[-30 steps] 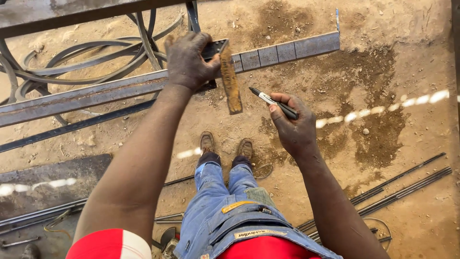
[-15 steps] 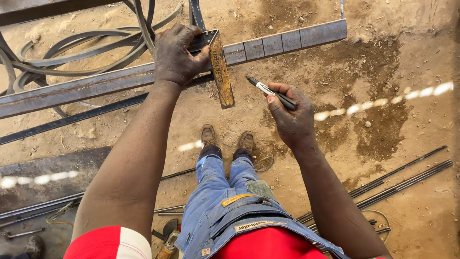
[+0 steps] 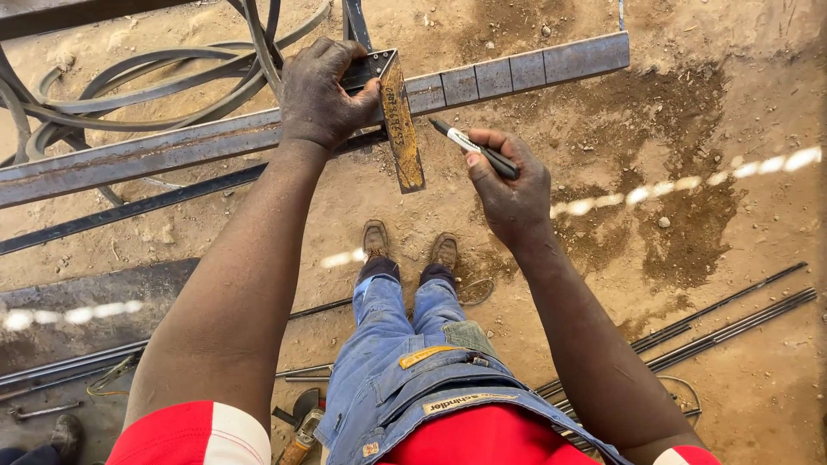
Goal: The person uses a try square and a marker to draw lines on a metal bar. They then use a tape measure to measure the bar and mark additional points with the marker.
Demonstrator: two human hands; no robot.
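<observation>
A long grey steel bar [image 3: 517, 73] runs across the sandy ground, with several dark lines marked across it. My left hand [image 3: 323, 95] presses a try square [image 3: 401, 125] against the bar; its rusty blade points toward me. My right hand [image 3: 508, 185] holds a black marker [image 3: 474, 148] with a white band, its tip aimed up-left, a short way below the bar and right of the square's blade. My two brown boots [image 3: 409, 245] stand just below the bar.
Curved flat metal strips [image 3: 155, 95] lie coiled at the upper left. A dark steel bar [image 3: 129, 211] runs below the grey one. Thin rods [image 3: 732, 319] lie at the lower right. Small tools [image 3: 297, 413] and metal plate [image 3: 77, 297] sit at the lower left.
My left hand has shifted the square slightly along the bar. My right hand with the marker has moved up-left, closer to the square's blade.
</observation>
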